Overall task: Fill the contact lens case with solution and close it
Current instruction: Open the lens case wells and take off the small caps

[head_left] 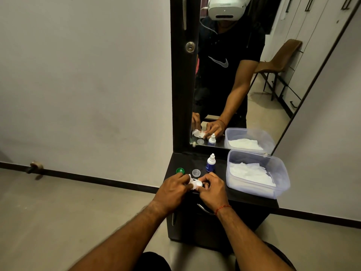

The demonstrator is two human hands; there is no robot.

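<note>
A white contact lens case [197, 182] sits between my hands at the front of a dark cabinet top [252, 198]. My right hand [212, 189] grips its right end with curled fingers. My left hand [172, 187] pinches a small white tissue [190, 183] against the case's left well. Both wells are uncovered. A green cap [180, 170] and a clear cap [196, 172] lie just behind the hands. Farther back, a small solution bottle [210, 163] with a blue label and white tip stands upright.
A clear plastic tub [281, 184] holding white tissues fills the right side of the cabinet top. A tall mirror [254, 85] stands behind, reflecting the person and the objects. A drawer handle [204, 210] is below my right wrist.
</note>
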